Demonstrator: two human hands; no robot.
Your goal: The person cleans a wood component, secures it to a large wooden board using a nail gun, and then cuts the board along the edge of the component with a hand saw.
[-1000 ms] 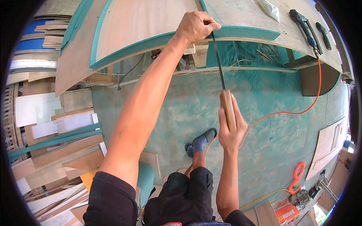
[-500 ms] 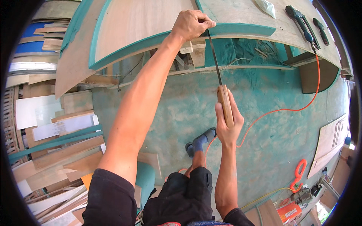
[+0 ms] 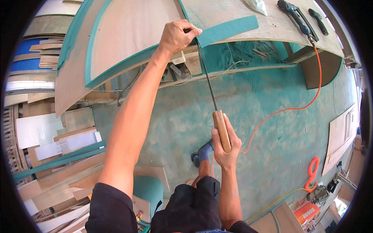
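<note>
My right hand (image 3: 226, 149) is wrapped round the wooden handle of a handsaw (image 3: 208, 86). Its narrow dark blade slants up and away to the bench edge. At the far end of the blade, my left hand (image 3: 178, 35) is closed over the teal edging strip (image 3: 128, 68) of a curved panel (image 3: 132, 31); its fingertips are partly hidden. Just right of that hand, the strip's end piece (image 3: 229, 30) angles up over the bench top, out of line with the rest. The blade's tip meets the strip between the two parts.
A black air tool (image 3: 295, 17) with an orange hose (image 3: 287, 113) and another dark tool (image 3: 318, 21) lie on the bench's right side. Offcuts and boards (image 3: 66, 163) are stacked at left. Below the bench top is a dusty shelf (image 3: 248, 66). A coiled orange hose (image 3: 312, 173) lies lower right.
The strip's end piece has swung from in line with the edging to tilted up over the bench. My right hand has drawn the saw back toward me, while the view has shifted slightly.
</note>
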